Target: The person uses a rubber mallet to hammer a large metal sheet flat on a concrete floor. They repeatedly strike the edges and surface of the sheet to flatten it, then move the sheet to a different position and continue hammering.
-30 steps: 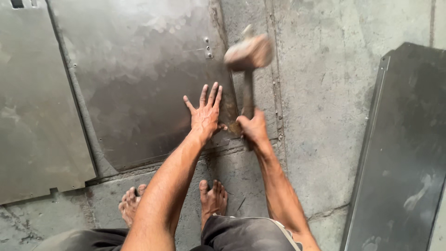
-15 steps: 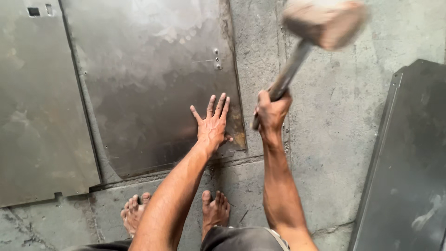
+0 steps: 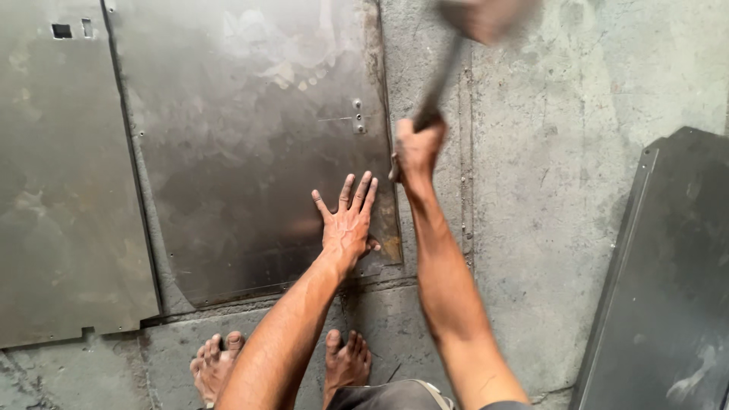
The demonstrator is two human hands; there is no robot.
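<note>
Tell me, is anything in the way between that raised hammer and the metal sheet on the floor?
Nothing visible blocks the sheet's right edge below the hammer, held up in the right hand. The left hand lies flat on the metal sheet close beside that edge, fingers spread, so it sits near the hammer's likely path.

Grey shiny metal sheet (image 3: 250,159) with rusty brown edge; my mallet (image 3: 486,17) tan; floor (image 3: 562,190) pale grey, speckled.
</note>
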